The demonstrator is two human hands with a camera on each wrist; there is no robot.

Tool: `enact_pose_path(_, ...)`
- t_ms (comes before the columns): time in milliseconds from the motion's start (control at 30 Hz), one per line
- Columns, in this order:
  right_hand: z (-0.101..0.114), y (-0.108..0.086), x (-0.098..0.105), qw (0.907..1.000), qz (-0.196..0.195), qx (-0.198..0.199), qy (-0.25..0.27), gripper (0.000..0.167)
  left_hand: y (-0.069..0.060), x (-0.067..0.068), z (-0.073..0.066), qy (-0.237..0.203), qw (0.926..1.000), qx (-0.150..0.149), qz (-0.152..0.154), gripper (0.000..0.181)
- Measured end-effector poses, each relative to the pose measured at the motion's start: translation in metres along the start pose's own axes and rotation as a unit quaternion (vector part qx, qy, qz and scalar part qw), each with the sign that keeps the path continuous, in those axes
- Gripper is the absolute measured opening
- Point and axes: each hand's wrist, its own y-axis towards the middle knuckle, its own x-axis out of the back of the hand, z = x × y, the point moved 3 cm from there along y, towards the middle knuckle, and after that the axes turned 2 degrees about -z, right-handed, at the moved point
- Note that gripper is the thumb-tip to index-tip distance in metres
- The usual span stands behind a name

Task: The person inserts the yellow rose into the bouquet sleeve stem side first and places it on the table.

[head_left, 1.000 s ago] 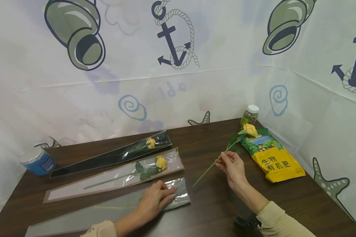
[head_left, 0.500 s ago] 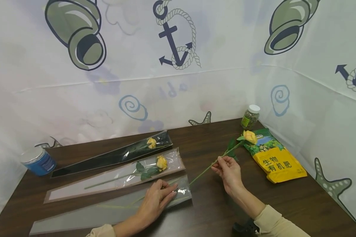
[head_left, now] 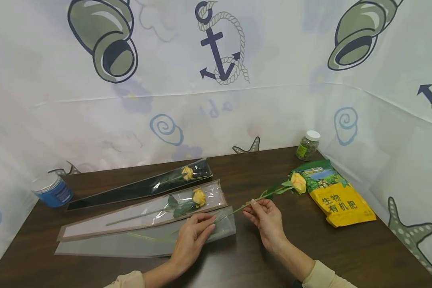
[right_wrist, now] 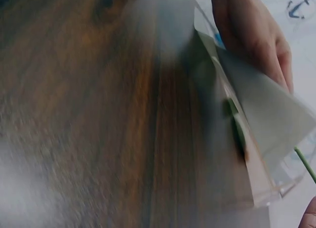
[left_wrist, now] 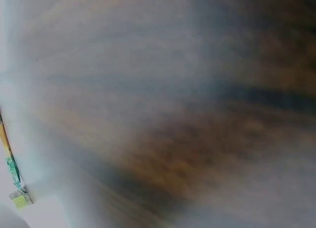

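A single yellow rose [head_left: 298, 183] with green leaves is pinched by its stem in my right hand [head_left: 268, 224], its bloom pointing up and right. The stem's lower end reaches the mouth of a grey, clear-fronted flower sleeve [head_left: 104, 244]. My left hand [head_left: 194, 236] pinches that sleeve near its wide end. In the right wrist view the sleeve [right_wrist: 266, 114] tilts up from the table, with the left hand [right_wrist: 261, 40] above it and the green stem [right_wrist: 305, 164] at its opening. A thin yellow-green strip [head_left: 145, 237] shows on the sleeve. The left wrist view is mostly blur.
Behind lie a pink-edged sleeve [head_left: 83, 230] and a black sleeve [head_left: 111, 196], each with a yellow rose. A blue tub [head_left: 54, 194] stands at left. A yellow-green fertilizer bag [head_left: 340, 200] and a white-lidded jar [head_left: 308, 146] are at right.
My right hand has brought the rose left and down, its stem now at the sleeve's mouth. The grey sleeve has been lifted and shifted back towards the pink-edged one.
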Motion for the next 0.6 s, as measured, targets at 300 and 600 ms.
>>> enact_pose_path(300, -0.012, -0.007, -0.011, 0.9977, 0.048, 0.019, -0.043, 0.02, 0.002, -0.002, -0.004, -0.018, 0.9996, 0.002, -0.023, 0.023)
enact_pose_path(600, -0.009, 0.003, -0.004, 0.9961, 0.051, 0.043, -0.057, 0.026, 0.0, -0.001, -0.002, -0.028, 0.9989, 0.028, -0.026, 0.021)
